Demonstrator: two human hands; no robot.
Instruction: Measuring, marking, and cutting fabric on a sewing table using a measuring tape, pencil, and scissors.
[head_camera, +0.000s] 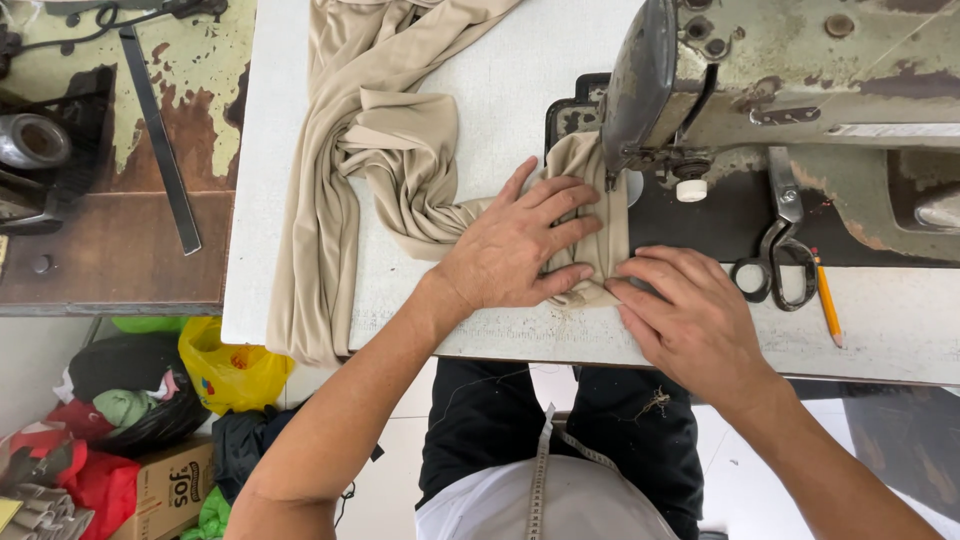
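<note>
A long beige fabric (380, 130) lies bunched across the white sewing table (500, 80), its folded end under the needle of an old grey-green sewing machine (760, 60). My left hand (515, 245) lies flat on the folded end, fingers spread toward the needle. My right hand (685, 315) rests at the table's front edge, its fingertips pressing the fabric's near corner. Neither hand grips anything.
Black scissors (775, 265) and an orange pencil (827, 300) lie right of my right hand. A worn wooden bench (130, 240) with a metal ruler (160, 140) stands to the left. Bags and a cardboard box (170, 485) sit on the floor. A tape measure (540, 480) hangs at my waist.
</note>
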